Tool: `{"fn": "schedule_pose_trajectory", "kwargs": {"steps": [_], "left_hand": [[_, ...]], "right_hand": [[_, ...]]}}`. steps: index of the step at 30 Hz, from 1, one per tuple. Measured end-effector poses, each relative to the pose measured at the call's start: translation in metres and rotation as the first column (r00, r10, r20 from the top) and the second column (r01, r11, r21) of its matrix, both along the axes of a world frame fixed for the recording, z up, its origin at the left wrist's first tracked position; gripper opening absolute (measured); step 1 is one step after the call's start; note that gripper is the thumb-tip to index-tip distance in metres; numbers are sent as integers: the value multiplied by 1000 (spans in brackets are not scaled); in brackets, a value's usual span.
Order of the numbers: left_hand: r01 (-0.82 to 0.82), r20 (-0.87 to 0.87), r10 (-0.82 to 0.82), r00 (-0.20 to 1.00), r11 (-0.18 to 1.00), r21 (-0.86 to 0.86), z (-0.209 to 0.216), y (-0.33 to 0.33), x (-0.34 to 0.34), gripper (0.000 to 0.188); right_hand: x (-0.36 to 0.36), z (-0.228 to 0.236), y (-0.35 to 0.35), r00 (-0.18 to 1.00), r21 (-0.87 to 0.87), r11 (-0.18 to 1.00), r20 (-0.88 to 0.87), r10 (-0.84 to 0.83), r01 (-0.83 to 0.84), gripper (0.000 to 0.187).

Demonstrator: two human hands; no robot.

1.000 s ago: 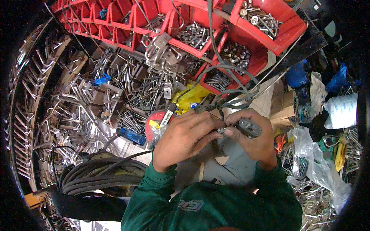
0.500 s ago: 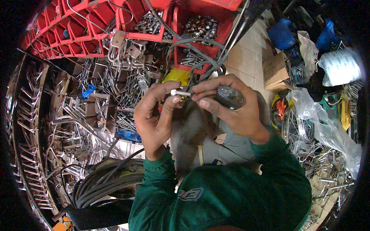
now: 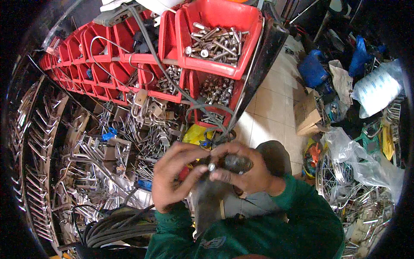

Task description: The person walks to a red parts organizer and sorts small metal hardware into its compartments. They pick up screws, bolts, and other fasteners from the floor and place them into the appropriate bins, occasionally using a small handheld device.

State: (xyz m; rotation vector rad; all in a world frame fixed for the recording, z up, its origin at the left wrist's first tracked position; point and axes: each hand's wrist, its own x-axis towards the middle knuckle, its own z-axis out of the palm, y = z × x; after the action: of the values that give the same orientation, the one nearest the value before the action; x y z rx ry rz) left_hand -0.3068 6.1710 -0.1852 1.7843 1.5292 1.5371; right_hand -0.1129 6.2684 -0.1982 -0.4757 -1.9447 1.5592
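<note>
My left hand [image 3: 174, 175] and my right hand [image 3: 248, 172] meet in front of my lap, somewhat blurred. A small silvery bolt [image 3: 211, 167] shows nearly end-on between the two thumbs, and the left thumb and fingers pinch it. The right thumb and fingertips close in beside the bolt; whether they grip it too is hard to make out. Tucked into the right hand is a dark, rounded, glossy object [image 3: 238, 163], whose kind I cannot tell.
Red bins [image 3: 215, 64] with bolts and small hardware stand ahead. A grey cable [image 3: 157, 60] hangs across them. Bent metal rods [image 3: 95, 159] crowd the left, and a coiled black hose [image 3: 114, 228] lies lower left. A cardboard box [image 3: 309, 113] and clear plastic sheeting [image 3: 353, 153] are right.
The view has tipped up, showing more of the red bins. The bolt, earlier side-on in the left fingers, now points end-on, and the hands have come closer together.
</note>
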Motion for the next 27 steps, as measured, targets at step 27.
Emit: {"fn": "schedule_pose_trajectory", "kwargs": {"steps": [27], "left_hand": [[-614, -545, 424, 724, 755, -229, 131, 123, 12, 22]], "right_hand": [[-33, -53, -8, 707, -477, 725, 263, 657, -496, 35]]}}
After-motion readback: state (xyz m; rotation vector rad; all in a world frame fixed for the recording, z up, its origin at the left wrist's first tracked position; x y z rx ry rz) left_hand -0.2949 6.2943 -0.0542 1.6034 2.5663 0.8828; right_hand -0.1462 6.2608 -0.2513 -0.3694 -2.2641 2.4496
